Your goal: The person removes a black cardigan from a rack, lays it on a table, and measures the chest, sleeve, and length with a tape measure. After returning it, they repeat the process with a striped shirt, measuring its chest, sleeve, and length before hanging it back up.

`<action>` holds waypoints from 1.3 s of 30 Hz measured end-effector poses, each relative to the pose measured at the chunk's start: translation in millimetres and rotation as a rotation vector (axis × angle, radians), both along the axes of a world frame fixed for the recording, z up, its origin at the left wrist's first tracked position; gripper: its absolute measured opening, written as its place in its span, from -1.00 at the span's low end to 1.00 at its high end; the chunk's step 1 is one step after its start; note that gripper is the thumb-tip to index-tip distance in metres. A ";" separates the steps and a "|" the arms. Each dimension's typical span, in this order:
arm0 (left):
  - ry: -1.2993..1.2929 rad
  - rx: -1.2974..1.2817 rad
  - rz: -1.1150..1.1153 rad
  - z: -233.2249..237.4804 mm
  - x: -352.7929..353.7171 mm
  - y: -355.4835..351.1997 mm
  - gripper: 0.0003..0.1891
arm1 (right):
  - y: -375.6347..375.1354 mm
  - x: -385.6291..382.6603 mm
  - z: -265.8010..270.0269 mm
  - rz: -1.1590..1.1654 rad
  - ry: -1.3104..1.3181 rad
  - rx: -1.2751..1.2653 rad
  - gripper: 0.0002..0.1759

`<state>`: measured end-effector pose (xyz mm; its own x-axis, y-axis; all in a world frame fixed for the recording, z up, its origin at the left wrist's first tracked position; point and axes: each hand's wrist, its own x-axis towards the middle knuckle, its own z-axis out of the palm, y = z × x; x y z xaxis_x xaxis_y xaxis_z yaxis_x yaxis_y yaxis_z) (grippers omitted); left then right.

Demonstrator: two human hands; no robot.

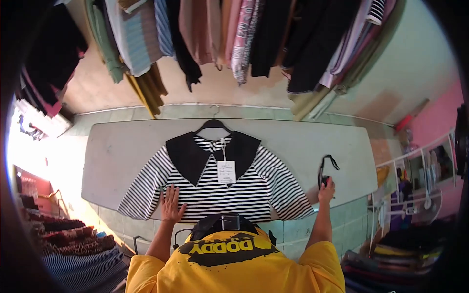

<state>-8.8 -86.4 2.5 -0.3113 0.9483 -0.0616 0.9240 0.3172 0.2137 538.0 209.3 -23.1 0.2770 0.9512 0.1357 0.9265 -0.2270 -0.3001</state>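
The left hand [172,204] lies outspread on the striped shirt [222,199]; the right hand [327,190] grips a black strapped object [324,180] above the bench [119,158].

Left hand [172,204] was flat, palm down, fingers extended forward and slightly spread, thumb angled inward. Left forearm [159,240] ran forward and a bit inward; left wrist [168,220] was roughly in line with it. Right hand [326,191] sat farther from the midline and slightly farther forward, fingers curled in a grip, fingertip detail too small to read. Right forearm [320,227] angled forward and slightly outward. Hands were well apart.
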 end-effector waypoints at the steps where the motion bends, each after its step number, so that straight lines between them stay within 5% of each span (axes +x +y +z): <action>1: 0.000 0.004 0.011 3.5 1.3 0.9 -0.27 | 0.8 -2.6 7.9 0.025 0.014 -0.006 -0.40; 8: -0.018 -0.062 0.060 0.8 3.2 1.2 -0.28 | 26.5 25.1 -11.0 0.093 -0.029 0.127 -0.33; 10: -0.014 -0.030 0.052 0.5 2.6 -0.3 -0.28 | 39.4 50.9 -33.4 0.051 0.291 0.184 -0.40; 11: -0.017 -0.015 0.050 -1.4 2.5 -0.7 -0.29 | 39.2 52.6 -21.3 0.054 0.760 0.252 -0.51; 13: -0.027 -0.013 0.052 -2.1 2.2 0.0 -0.30 | 31.2 54.8 12.3 -0.274 1.123 0.423 -0.60; 15: -0.036 -0.016 0.055 -2.0 2.5 0.2 -0.30 | 37.2 132.9 15.7 -0.089 1.500 0.318 -0.62; 17: -0.043 -0.022 0.054 -2.5 1.3 0.0 -0.30 | 20.6 139.0 65.1 -0.045 1.820 0.711 -0.65; 18: -0.051 -0.018 0.052 -2.2 0.9 0.0 -0.29 | 4.6 119.0 116.4 -0.121 1.787 0.797 -0.62; 21: -0.094 -0.011 0.054 0.7 -1.6 1.1 -0.29 | -21.5 147.5 181.4 0.348 1.703 0.719 -0.62; 24: -0.154 0.030 0.077 7.0 -3.5 4.0 -0.31 | -51.0 44.7 267.7 0.202 1.642 0.900 -0.60; 25: -0.152 0.041 0.077 6.5 -6.0 5.8 -0.33 | -54.7 34.8 270.7 0.378 1.600 0.772 -0.57; 26: -0.150 0.050 0.076 6.1 -8.9 8.3 -0.35 | -54.6 6.7 272.7 0.266 1.581 0.789 -0.59; 27: -0.147 0.000 0.085 11.6 -9.8 12.9 -0.36 | -53.0 -21.3 269.9 0.151 1.560 0.805 -0.61; 28: -0.154 0.004 0.078 8.5 -11.0 15.7 -0.36 | -50.8 -31.9 255.7 0.286 1.553 0.629 -0.67; 30: 0.175 0.186 -0.093 -0.2 -13.4 18.9 -0.36 | -52.0 -99.8 236.4 0.171 1.502 0.436 -0.70; 36: -0.053 0.077 0.030 -2.8 -21.4 22.7 -0.28 | -76.2 -247.4 160.0 0.396 1.190 -0.395 -0.61; 37: -0.107 0.047 0.053 1.1 -21.5 24.5 -0.28 | -81.7 -267.6 153.6 0.598 0.871 -0.441 -0.78; 39: -0.194 -0.034 0.133 17.7 -22.7 36.3 -0.31 | -84.8 -290.0 104.1 0.864 1.011 -0.426 -0.79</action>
